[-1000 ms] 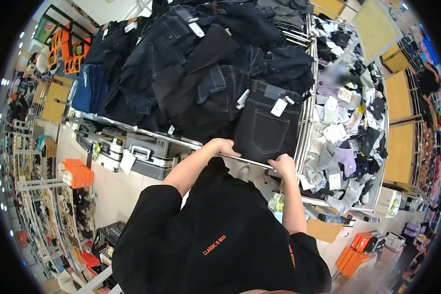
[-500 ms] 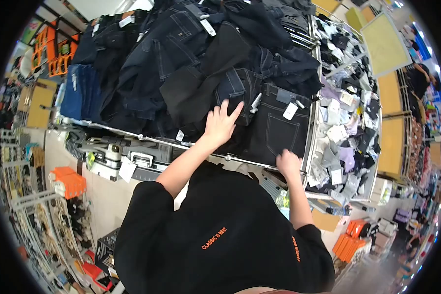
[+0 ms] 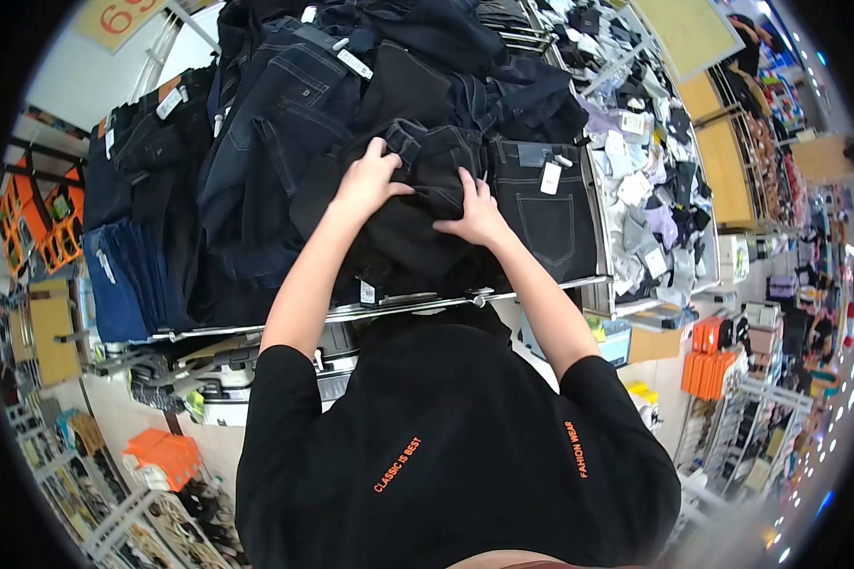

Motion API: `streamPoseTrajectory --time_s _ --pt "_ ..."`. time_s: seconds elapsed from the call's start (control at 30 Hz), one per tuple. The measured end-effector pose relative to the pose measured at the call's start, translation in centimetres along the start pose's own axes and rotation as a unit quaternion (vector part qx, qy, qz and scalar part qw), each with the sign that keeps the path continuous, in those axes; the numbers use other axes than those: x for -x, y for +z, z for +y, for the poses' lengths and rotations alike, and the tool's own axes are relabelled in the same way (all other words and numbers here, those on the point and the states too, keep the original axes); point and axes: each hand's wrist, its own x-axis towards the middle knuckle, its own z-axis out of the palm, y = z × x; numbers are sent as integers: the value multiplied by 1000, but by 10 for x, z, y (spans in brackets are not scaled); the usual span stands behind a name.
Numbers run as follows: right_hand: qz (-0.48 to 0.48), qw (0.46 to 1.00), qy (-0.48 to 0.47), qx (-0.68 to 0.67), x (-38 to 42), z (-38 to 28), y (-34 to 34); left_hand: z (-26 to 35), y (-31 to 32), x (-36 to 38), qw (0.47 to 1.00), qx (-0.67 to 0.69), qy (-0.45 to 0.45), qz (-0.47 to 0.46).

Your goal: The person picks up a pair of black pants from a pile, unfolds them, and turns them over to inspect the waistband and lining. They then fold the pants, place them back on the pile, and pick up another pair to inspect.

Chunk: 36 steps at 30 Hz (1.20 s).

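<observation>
A bunched pair of black jeans (image 3: 434,180) lies on the pile between my two hands. My left hand (image 3: 368,182) grips its left side, the fingers curled into the cloth near the waistband and the thumb pointing right. On the other side my right hand (image 3: 477,213) holds the cloth, with the fingertips partly sunk in the folds. To the right, folded black jeans (image 3: 547,223) lie flat with a back pocket showing and a white tag (image 3: 550,177) at the waist. Dark blue jeans (image 3: 304,81) spread loosely at the upper left.
A metal rail (image 3: 380,308) edges the display table in front of me. Right of the jeans stands a bin of socks (image 3: 636,171). Folded blue jeans (image 3: 123,284) sit at the left corner. Orange boxes (image 3: 161,458) and shelves stand around, with luggage (image 3: 228,375) under the table.
My right hand has left the folded jeans and moved up and left onto the bunched black jeans. My left hand has shifted left and now grips them too. The view has turned slightly.
</observation>
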Motion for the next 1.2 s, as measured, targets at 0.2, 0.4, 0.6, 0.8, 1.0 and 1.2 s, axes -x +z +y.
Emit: streamPoseTrajectory --time_s 0.2,0.4,0.6,0.8,1.0,1.2 --pt "89 991 -102 -20 21 10 34 -6 -1 -12 998 -60 -32 2" --pt "150 980 -98 -84 75 -18 20 -15 3 -6 987 -11 -55 149" --pt "242 955 -120 -118 101 -29 -35 -41 -81 3 936 45 -67 342" --pt "286 940 -132 -134 113 -22 -100 -92 -158 23 888 157 -113 417" --pt "390 875 -94 -272 122 14 -158 -93 -208 31 865 121 -89 479" --pt "556 640 -29 -530 112 52 -243 -100 -235 17 803 85 -19 589"
